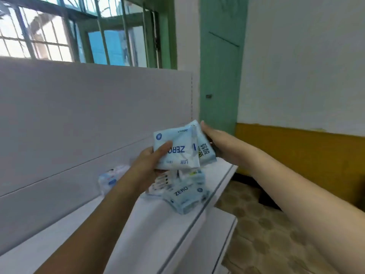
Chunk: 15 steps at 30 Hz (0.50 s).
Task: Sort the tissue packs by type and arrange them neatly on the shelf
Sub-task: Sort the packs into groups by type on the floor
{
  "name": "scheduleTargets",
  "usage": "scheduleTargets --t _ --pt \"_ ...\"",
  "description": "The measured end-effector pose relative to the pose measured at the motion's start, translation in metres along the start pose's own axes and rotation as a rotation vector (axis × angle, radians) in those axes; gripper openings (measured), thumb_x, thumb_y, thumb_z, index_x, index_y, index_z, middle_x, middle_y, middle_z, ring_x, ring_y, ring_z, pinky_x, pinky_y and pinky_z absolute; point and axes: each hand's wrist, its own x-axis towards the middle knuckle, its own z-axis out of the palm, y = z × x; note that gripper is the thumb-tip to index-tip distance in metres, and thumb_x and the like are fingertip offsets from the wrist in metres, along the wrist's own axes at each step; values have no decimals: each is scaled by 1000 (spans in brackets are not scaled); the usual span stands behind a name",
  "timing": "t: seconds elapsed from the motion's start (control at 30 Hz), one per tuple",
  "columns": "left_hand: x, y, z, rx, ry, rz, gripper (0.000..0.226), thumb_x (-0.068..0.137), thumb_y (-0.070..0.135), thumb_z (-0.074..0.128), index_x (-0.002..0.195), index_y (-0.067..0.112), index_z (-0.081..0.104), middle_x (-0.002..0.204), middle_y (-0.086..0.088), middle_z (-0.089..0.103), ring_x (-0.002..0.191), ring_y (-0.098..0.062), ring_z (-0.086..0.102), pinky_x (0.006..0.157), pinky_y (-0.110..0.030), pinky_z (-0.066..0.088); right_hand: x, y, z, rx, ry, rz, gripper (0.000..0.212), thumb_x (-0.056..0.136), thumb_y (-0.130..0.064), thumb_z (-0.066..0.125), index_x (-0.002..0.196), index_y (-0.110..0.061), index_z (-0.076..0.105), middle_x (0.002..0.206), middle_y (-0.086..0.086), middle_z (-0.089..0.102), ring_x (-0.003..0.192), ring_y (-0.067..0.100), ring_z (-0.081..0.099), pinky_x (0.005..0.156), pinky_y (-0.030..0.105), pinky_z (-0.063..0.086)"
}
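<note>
Holding two tissue packs up above the white shelf [154, 230], one in each hand.

Left hand [150, 165] pinches a pale blue ZERO pack [177, 151] by its lower left corner, thumb across the front; the printing reads upside down. Right hand [215, 143] has its grip on a second blue pack [205, 153] with Chinese characters, tucked just behind and to the right of the first — fingers wrap its far side. Below them, a loose heap of packs [187, 194] lies on the shelf top near its front edge, a ZERO label facing up. Further left, a blurred white-and-blue bundle [110, 178] rests against the shelf's back panel [79, 115].
</note>
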Motion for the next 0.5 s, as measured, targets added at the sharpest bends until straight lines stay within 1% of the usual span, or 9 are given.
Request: scheduleTargets --t 0.07,0.17,0.2,0.27,0.3,0.37,0.4,0.47,0.5 --pt "9 -17 47 -99 -59 -36 59 75 38 71 122 3 62 112 -14 73 99 -26 72 84 -38 60 -46 25 -36 111 78 53 59 91 -64 48 124 -17 63 120 8 70 110 25 67 96 41 52" --pt "11 -45 122 -234 -136 -80 54 79 32 72 126 7 61 119 -14 71 107 -29 69 94 -46 56 -116 57 -80 206 234 87 45 87 -48 63 115 -13 65 119 11 69 105 27 68 93 39 55" --pt "9 -55 149 -265 -160 -102 47 83 29 70 124 7 62 117 -14 71 106 -28 70 92 -45 57 -136 66 -93 244 309 93 42 85 -45 66 111 -12 65 114 12 70 101 25 69 88 35 56" --pt "4 -79 201 -306 -210 -166 29 92 24 63 117 8 64 110 -13 74 96 -23 73 79 -37 61 -173 87 -119 321 451 108 35 86 -40 67 108 -12 65 106 11 70 90 20 70 81 30 58" --pt "1 -92 226 -315 -249 -198 29 93 24 62 117 7 64 112 -13 73 96 -23 73 77 -36 61 -189 100 -133 367 516 121 32 89 -37 66 110 -13 64 105 9 70 88 18 69 80 29 58" --pt "-6 -118 276 -312 -337 -256 43 92 27 64 129 6 58 123 -15 69 111 -28 68 93 -44 55 -221 123 -159 454 648 153 32 92 -35 65 117 -15 63 106 5 70 85 14 67 77 27 56" --pt "-8 -132 300 -290 -371 -287 45 92 28 66 131 8 57 124 -14 68 113 -29 67 99 -48 52 -237 137 -175 502 721 166 33 92 -35 65 119 -16 62 108 5 70 82 14 67 73 26 56" --pt "-12 -159 346 -209 -408 -325 38 92 28 66 127 14 60 119 -10 71 106 -25 70 92 -47 55 -271 165 -209 617 879 181 33 91 -36 66 118 -16 63 108 4 72 79 15 69 70 30 57" --pt "-13 -175 368 -169 -425 -350 33 92 28 66 124 17 61 116 -7 73 102 -23 72 86 -44 57 -290 180 -227 667 962 188 32 91 -37 65 116 -17 64 107 4 73 83 18 71 73 34 58"
